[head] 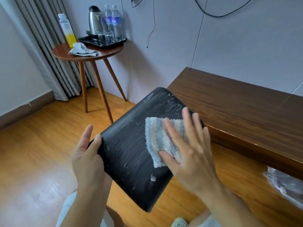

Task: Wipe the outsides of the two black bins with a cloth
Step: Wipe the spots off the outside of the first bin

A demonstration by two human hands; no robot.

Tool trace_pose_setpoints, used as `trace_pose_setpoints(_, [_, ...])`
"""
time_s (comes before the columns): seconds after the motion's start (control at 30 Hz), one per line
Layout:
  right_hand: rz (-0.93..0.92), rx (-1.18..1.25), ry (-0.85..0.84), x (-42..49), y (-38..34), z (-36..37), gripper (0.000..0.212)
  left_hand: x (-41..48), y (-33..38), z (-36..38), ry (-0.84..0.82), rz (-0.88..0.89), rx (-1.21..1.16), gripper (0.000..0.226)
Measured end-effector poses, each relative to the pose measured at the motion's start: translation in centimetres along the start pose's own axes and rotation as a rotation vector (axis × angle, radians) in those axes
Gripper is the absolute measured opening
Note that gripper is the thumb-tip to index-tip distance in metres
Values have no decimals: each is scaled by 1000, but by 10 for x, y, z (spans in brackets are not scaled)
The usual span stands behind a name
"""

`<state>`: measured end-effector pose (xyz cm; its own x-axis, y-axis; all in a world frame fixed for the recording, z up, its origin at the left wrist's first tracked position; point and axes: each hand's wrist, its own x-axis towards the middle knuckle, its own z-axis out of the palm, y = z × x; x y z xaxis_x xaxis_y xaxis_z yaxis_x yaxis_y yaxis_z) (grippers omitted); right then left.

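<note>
Visibly one black bin, one cloth, two hands.

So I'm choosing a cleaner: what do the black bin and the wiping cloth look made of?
The black bin looks like matte moulded plastic: rounded corners, pale streaks across it. The cloth under the right hand looks like microfibre, going by its nubby white pile, though I can't be sure.
</note>
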<state>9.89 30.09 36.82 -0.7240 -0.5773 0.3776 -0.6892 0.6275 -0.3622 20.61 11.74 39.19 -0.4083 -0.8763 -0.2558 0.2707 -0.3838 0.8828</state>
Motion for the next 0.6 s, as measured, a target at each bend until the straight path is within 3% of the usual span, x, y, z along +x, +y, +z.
trace_pose_setpoints(0.1, [222, 179, -87, 4, 11, -15, 114, 2, 3, -4, 0, -10, 13, 37])
trace_pose_setpoints(0.17, [269, 235, -113, 2, 18, -16, 118, 3, 2, -6, 3, -12, 42, 36])
trace_pose_setpoints(0.3, [317, 297, -56, -6, 26, -8, 103, 1, -1, -4, 1, -39, 63, 35])
trace_pose_setpoints(0.4, [399, 335, -34, -7, 24, -9, 92, -7, -3, 2, -59, -72, 33, 47])
trace_pose_setpoints(0.53, [498, 340, 3, -3, 24, -9, 85, -17, -4, 3, -327, -146, 21, 56])
trace_pose_setpoints(0.6, [556, 339, -3, 1, 27, -12, 86, -15, 0, 0, -460, -155, 116, 48])
